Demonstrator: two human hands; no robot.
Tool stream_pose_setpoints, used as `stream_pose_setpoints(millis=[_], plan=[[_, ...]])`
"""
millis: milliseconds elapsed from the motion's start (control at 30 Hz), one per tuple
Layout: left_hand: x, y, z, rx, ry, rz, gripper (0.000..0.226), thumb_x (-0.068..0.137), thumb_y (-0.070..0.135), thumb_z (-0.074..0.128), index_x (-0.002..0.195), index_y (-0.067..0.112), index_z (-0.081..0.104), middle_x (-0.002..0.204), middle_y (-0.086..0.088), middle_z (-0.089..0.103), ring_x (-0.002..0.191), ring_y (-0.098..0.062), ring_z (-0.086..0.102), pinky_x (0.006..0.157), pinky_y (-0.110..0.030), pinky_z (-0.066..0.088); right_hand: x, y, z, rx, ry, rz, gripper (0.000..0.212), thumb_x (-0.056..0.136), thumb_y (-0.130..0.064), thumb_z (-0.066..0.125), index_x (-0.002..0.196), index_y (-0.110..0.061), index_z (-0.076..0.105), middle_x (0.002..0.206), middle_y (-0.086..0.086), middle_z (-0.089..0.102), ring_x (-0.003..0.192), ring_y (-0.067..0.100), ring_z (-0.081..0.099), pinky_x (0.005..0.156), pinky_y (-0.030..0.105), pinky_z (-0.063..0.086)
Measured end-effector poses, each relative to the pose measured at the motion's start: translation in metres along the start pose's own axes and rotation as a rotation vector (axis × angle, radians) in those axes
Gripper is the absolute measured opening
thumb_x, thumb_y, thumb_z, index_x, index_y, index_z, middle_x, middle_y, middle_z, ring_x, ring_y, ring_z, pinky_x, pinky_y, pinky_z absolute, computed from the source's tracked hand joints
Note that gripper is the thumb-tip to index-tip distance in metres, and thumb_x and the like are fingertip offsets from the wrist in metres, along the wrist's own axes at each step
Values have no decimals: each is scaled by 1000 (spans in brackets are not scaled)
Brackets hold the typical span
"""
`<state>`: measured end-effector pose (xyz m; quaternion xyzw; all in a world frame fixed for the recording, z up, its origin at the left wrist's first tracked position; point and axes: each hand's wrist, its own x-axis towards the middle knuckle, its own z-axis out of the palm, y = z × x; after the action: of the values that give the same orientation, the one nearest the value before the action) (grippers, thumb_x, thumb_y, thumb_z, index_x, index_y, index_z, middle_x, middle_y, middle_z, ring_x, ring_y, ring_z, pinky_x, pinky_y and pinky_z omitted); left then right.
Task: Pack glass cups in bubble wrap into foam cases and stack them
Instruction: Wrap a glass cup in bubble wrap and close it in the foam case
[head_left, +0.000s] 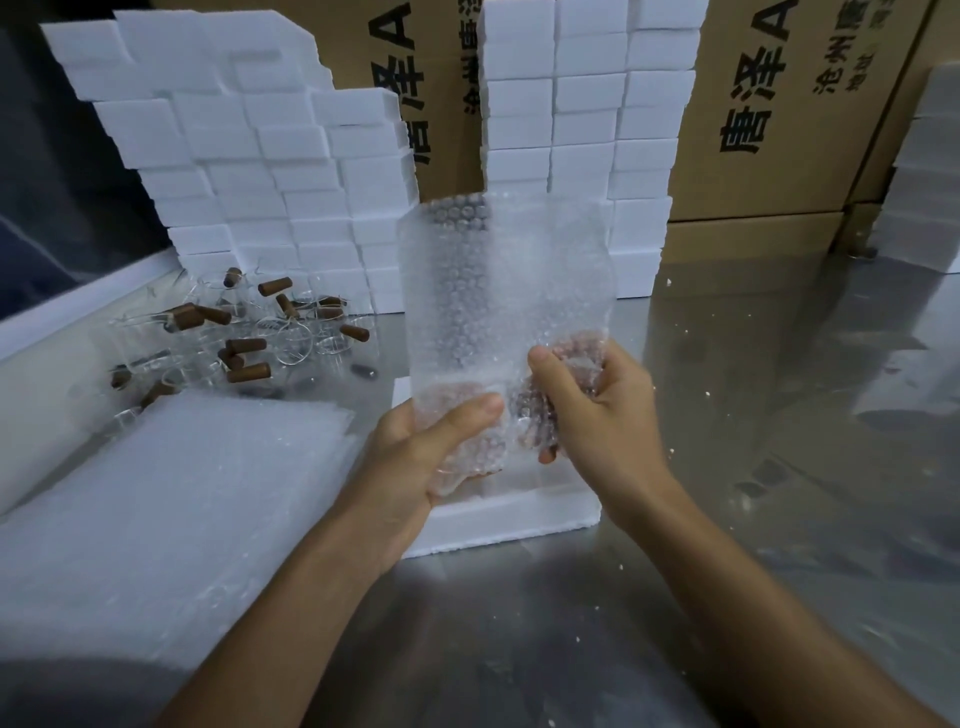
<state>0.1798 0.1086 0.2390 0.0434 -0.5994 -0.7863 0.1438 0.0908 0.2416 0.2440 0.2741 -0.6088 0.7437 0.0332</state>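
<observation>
A foam case (498, 525) lies on the bench (727, 415), below both hands (left hand (421, 457), right hand (597, 415)) holding a bubble wrap sheet (498, 291). Left of it lies a bubble wrap pile (156, 519); behind that, glass cups (234, 338). Foam case stacks (249, 171) stand behind, before cardboard boxes (779, 130).

Printed cardboard boxes (737, 119) behind — steel table (753, 415).

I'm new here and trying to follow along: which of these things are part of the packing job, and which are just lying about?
In use:
bubble wrap sheet, held by left hand and right hand
foam case
glass cups
spare wrap pile
stacked foam cases

Lying about:
cardboard boxes
foam crumbs
</observation>
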Motion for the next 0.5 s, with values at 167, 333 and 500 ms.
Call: stream_pose_setpoints(millis=[167,333,500], plan=[[2,4,0,-69,89,-27,71,63,34,83,126,9,63,125,-15,67,115,-33,64,97,-57,50,4,3,-8,-37,126,-8,25,92,-27,68,104,-29,47,58,-2,65,48,15,56,48,29,45],[1,8,0,-62,65,-14,68,69,41,78,129,14,61,127,-13,66,113,-34,65,93,-58,51,4,0,-17,-204,14,-211,56,92,-30,67,134,-50,37,111,-12,62,65,8,63,64,31,56],[-1,11,-1,-55,47,-22,70,69,45,77,131,17,60,129,-8,66,120,-30,61,94,-52,51,2,2,-15,-389,-67,-168,49,89,-48,63,133,-28,59,121,-12,66,93,6,65,88,33,55]])
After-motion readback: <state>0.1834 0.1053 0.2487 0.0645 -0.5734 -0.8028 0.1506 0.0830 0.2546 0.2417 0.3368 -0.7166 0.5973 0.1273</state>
